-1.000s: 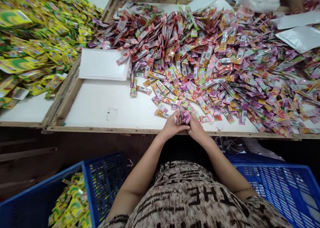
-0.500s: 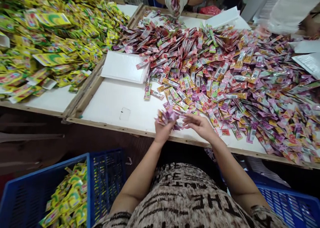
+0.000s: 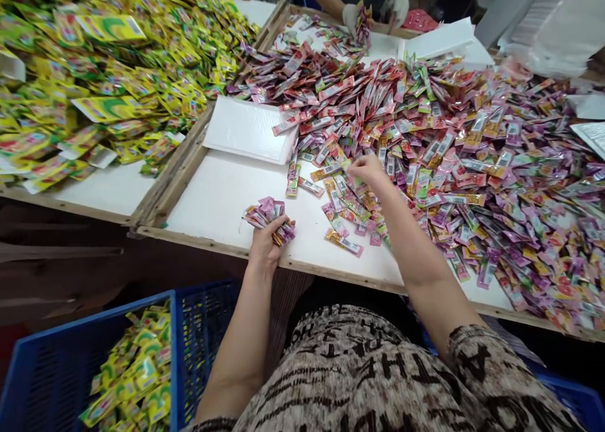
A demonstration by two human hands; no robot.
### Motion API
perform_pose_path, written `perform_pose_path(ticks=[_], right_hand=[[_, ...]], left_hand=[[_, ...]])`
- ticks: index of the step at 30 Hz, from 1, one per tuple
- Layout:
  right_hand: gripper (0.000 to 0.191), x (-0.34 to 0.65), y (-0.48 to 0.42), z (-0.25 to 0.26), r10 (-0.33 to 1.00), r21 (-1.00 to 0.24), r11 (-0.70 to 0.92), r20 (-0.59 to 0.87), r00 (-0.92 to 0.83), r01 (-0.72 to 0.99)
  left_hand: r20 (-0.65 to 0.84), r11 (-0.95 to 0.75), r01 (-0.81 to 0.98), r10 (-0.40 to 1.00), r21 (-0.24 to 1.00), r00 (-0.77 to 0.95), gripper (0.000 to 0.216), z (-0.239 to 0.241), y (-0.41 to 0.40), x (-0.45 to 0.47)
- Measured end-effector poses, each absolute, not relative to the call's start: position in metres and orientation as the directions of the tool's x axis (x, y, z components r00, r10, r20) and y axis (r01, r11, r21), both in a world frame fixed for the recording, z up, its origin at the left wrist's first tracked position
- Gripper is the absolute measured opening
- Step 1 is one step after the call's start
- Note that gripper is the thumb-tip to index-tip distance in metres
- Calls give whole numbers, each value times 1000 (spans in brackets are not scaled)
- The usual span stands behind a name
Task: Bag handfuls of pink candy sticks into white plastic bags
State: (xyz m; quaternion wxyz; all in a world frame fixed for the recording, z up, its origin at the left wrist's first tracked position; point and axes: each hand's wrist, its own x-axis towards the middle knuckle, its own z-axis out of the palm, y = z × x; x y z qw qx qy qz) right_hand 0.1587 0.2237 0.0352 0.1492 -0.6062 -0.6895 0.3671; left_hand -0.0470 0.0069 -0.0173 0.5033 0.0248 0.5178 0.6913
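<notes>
1. The left hand rests on the near edge of the white table, at about 7 o'clock in the view; its fingers are curled tight round a bundle of purple sachets, which fans out at 12 o'clock from the knuckles and touches the tabletop.
2. The right hand reaches out at about 1 o'clock from the left hand, palm down on the near fringe of the heap of sachets; its fingertips are among the packets, but whether they pinch one I cannot tell.
3. A white pad lies at 11 o'clock from the bundle, touching the heap's left edge.
4. Yellow packets cover the neighbouring table at 10 o'clock; a blue crate at 7 o'clock holds more.
5. At 12 o'clock a co-worker's gloved hand holds sachets.
</notes>
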Motion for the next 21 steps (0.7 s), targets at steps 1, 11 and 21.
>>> perform_pose_path(ticks=[1, 11, 21], right_hand=[[15, 169, 224, 40, 944, -735, -40, -250, -217, 677], [43, 174, 148, 18, 932, -207, 193, -268, -245, 959], [30, 232, 158, 45, 895, -194, 242, -333, -296, 951]], left_hand=[[-492, 50, -679, 728, 732, -478, 37, -17, 7, -47], [-477, 61, -695, 770, 716, -423, 32, -19, 5, -47], [-546, 98, -733, 734, 674, -404, 33, -15, 4, -46]])
